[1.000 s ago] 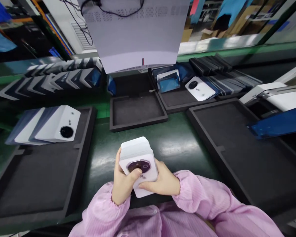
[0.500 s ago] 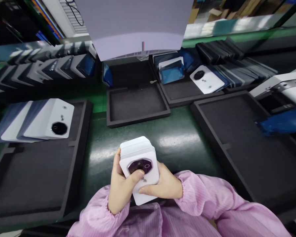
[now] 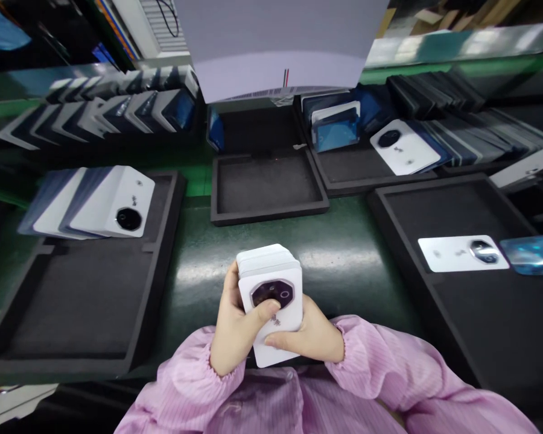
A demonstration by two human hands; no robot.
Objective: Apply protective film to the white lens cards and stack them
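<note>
In front of my body I hold a stack of white phone back covers (image 3: pixel 276 352). The front cover has a dark octagonal camera window and a small printed mark below it. My left hand (image 3: pixel 238 325) is wrapped round the stack's left side, its thumb lying across the camera window. Gripping the right side, my right hand (image 3: pixel 314 334) has its thumb on the lower face. Most fingers of both hands are hidden behind the covers. The stack is tilted, with the edges of several covers showing at its top.
At left, a black foam tray (image 3: pixel 138 301) bears a leaning row of white covers (image 3: pixel 117 199). A small black tray (image 3: pixel 269 216) lies ahead. In the right tray (image 3: pixel 461 337) lies one white cover (image 3: pixel 447 253), beside a shiny blue piece (image 3: pixel 534 253). Racked panels (image 3: pixel 484 135) stand behind.
The view has shifted, so most things sit further right. A white cover now lies in the right tray where none showed before. Both hands keep the same hold on the stack.
</note>
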